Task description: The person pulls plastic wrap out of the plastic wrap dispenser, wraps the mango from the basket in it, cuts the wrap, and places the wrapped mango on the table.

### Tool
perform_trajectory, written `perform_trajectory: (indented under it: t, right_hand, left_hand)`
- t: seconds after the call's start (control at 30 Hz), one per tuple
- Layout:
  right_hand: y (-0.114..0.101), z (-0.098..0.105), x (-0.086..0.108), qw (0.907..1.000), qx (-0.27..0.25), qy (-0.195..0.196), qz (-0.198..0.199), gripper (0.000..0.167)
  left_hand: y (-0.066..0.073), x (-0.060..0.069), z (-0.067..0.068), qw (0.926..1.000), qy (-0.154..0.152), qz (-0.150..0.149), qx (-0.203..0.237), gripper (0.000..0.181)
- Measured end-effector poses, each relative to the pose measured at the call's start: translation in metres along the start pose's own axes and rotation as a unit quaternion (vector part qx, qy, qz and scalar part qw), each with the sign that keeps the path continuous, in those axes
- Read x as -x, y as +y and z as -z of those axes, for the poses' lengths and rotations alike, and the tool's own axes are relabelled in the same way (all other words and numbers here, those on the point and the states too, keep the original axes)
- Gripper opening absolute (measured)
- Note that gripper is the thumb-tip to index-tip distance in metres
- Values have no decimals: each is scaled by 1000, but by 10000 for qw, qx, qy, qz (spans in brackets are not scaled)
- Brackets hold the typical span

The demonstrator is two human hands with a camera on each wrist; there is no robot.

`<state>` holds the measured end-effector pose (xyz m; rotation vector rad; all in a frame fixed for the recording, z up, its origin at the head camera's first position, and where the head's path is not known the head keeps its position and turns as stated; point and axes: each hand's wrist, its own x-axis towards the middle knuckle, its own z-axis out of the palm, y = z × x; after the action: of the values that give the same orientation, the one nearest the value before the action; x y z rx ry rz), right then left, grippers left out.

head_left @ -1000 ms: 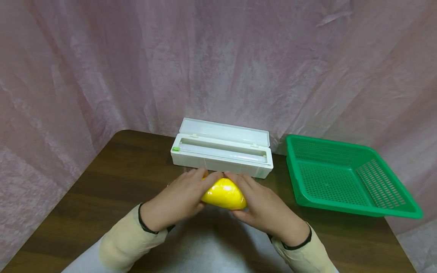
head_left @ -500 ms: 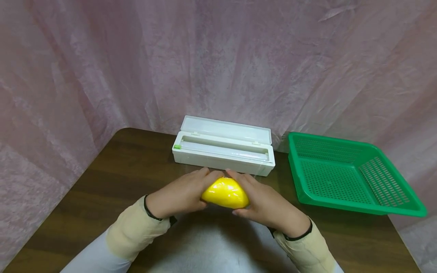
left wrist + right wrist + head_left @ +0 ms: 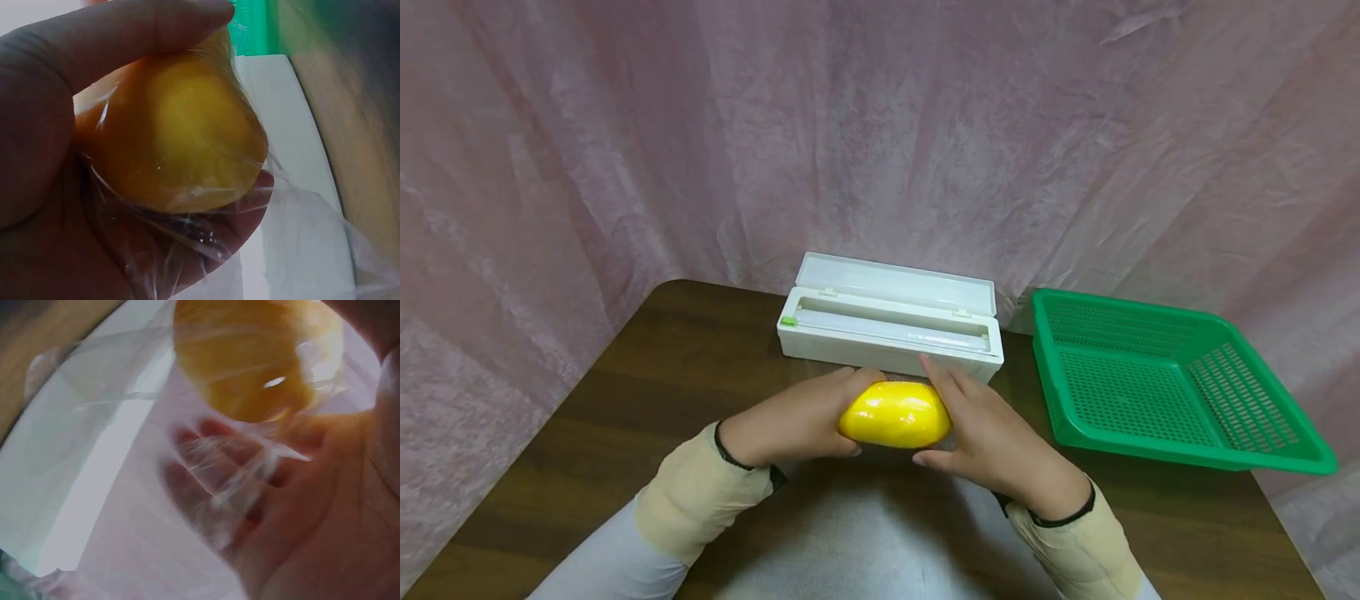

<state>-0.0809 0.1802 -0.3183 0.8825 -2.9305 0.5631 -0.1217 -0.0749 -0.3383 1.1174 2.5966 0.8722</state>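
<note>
A smooth, glossy yellow rounded thing [image 3: 895,414] is held above the front half of the table, loosely covered in clear plastic film [image 3: 300,219]. My left hand [image 3: 805,417] grips its left end, thumb on one side and fingers on the other, as the left wrist view shows. At the other end, my right hand [image 3: 992,429] has its fingers extended and spread from the thumb. In the right wrist view, crumpled film [image 3: 240,481] lies across those fingers, and the yellow thing is beside the palm. Whether the right palm touches it, I cannot tell.
Just beyond the hands stands a white cling film dispenser [image 3: 887,358], its lid [image 3: 895,283] raised and a roll [image 3: 887,327] inside. To the right is a green perforated basket [image 3: 1150,458]. Pink curtain [image 3: 880,125] hangs behind the dark wooden table [image 3: 662,375].
The right fingers have straightened and lifted, and the right thumb has come away from the yellow thing. The yellow thing has turned so it lies more level. The left hand keeps its grip.
</note>
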Motion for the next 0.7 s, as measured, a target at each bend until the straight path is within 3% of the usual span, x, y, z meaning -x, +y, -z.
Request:
perform_trajectory:
  t: [0.07,0.17,0.27,0.43,0.7]
  right_hand:
    - [-6,2,1,9979,-3,496,418,107]
    - [-17,-1,0,9868,-108,1100,1182,98]
    - [-26,-8,-1,9777,-11,1287,1661,90]
    - [-28,-22,-7,9757,514,1265,1713,85]
    - [-12,-37,-14,9717,966,1436,1607,92]
  left_hand:
    - [-3,-1,0,9997,11,-115,197,72]
    - [-7,-3,0,9990,-1,-200,409,70]
    - [-10,-5,-1,9985,-21,-249,492,73]
    - [-13,-5,0,9984,-86,-197,527,75]
    - [-12,-3,1,9985,-203,-82,505,73]
